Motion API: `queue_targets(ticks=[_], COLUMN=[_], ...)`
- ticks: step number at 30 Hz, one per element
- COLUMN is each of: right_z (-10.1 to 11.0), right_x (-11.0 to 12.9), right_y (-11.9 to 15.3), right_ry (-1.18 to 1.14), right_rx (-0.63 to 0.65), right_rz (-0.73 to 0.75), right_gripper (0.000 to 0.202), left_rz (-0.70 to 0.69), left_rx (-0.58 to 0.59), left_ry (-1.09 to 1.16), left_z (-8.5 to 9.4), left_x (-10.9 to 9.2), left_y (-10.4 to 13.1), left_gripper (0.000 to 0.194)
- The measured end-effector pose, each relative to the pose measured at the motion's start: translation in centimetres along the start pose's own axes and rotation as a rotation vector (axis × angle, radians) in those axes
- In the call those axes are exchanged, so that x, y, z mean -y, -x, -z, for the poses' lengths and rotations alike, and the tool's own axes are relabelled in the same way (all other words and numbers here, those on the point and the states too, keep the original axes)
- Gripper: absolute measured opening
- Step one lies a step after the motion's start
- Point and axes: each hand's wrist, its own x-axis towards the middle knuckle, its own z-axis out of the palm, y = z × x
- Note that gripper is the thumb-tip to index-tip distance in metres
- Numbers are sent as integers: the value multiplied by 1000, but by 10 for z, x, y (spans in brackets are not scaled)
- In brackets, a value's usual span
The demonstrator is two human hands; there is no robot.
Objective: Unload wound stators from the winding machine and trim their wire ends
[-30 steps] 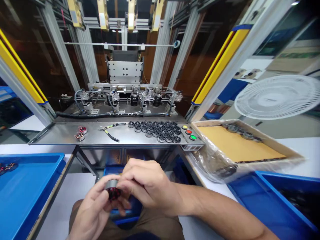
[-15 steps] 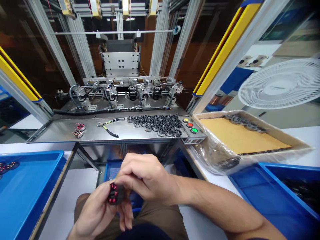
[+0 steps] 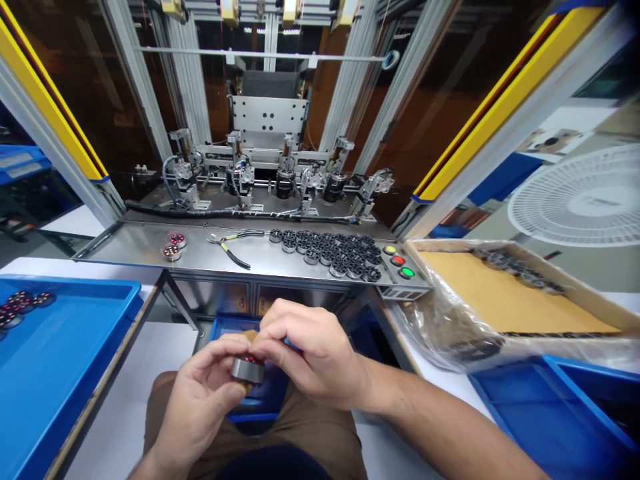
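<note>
Above my lap, my left hand [image 3: 205,387] grips a wound motor stator [image 3: 248,370] by its edge, between thumb and fingers. The stator has a dark grey rim, and a little red winding shows on top. My right hand [image 3: 313,353] is closed in a pinch at the stator's upper edge. What its fingertips hold is hidden. Ahead on the metal ledge lie two wound stators [image 3: 171,251], wire cutters [image 3: 231,247] with yellow-black handles, and several bare black stators [image 3: 330,250].
A winding machine [image 3: 270,167] stands behind the ledge. Push buttons [image 3: 399,261] sit at the ledge's right end. At left is a blue tray [image 3: 70,367] with wound stators. On the right are a plastic-lined carton [image 3: 450,287], a blue bin [image 3: 520,407] and a white fan [image 3: 590,200].
The stator has tipped from its winding face to its grey side, and both hands have turned with it. The machine's clamp parts now stand upright. My view has shifted left.
</note>
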Motion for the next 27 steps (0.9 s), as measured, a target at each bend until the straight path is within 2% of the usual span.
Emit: queue_targets(ticks=[4, 6, 8, 10, 12, 14, 18, 24, 27], right_z=[-3, -9, -18, -30, -44, -56, -68, -63, -61], right_x=[7, 15, 22, 26, 26, 22, 14, 14, 10], right_y=[2, 6, 12, 20, 29, 36, 45, 42, 42], right_ry=[50, 54, -27, -224, -514, -792, -1041, -1321, -1355], right_rx=[-31, -110, -187, -202, -170, -163, -217, -202, -162], right_rz=[-48, -167, -360, -594, -808, -936, -979, -947, -914], right_gripper=[18, 19, 23, 30, 38, 42, 45, 58, 50], left_rz=[-69, -158, -217, -224, -208, -199, -222, -294, -349], left_rx=[35, -9, -50, -57, -36, -8, 23, 106, 80], left_ry=[-51, -96, -132, -139, -122, -108, -104, -175, -300], left_z=[3, 7, 11, 15, 17, 19, 21, 16, 18], left_x=[0, 1, 1, 0, -1, -2, -6, -14, -13], left_y=[-4, -6, -8, -9, -10, -9, -8, -8, -4], left_gripper=[23, 24, 25, 25, 25, 25, 26, 23, 37])
